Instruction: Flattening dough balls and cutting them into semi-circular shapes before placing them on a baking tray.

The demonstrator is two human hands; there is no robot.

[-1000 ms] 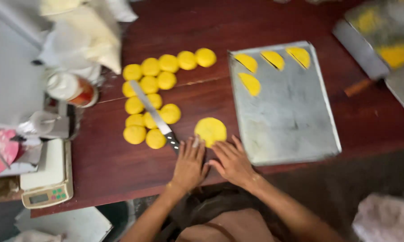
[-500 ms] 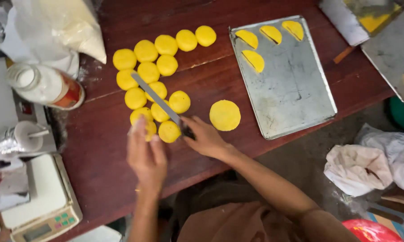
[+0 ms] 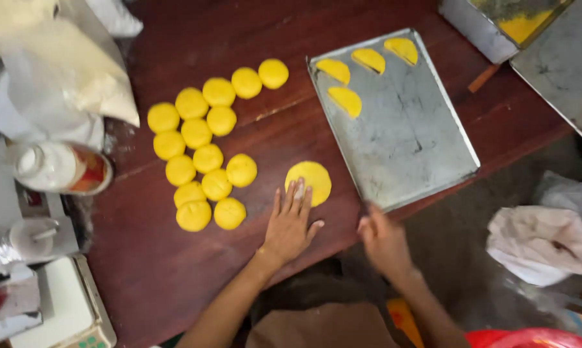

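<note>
My left hand [image 3: 291, 224] lies flat and open on the dark wooden table [image 3: 142, 270], its fingertips resting on the near edge of a flattened yellow dough disc [image 3: 314, 177]. My right hand [image 3: 384, 241] is blurred at the table's front edge, just below the near corner of a metal baking tray [image 3: 420, 154]. Its fingers look curled, and I cannot tell whether anything is in them. Several round yellow dough balls [image 3: 200, 154] are clustered to the left of the disc. Several folded half-moon dough pieces [image 3: 345, 100] lie at the tray's far end.
A plastic bag of flour [image 3: 78, 77] and a lying bottle [image 3: 62, 167] are at the left, with a kitchen scale [image 3: 59, 303] below them. A second tray [image 3: 562, 58] and a container of yellow filling [image 3: 516, 19] are at the top right. A crumpled bag [image 3: 542, 238] lies on the floor.
The knife that lay across the dough balls is out of view. My left hand has moved right onto the disc. My right hand has moved from the balls to the tray's near corner.
</note>
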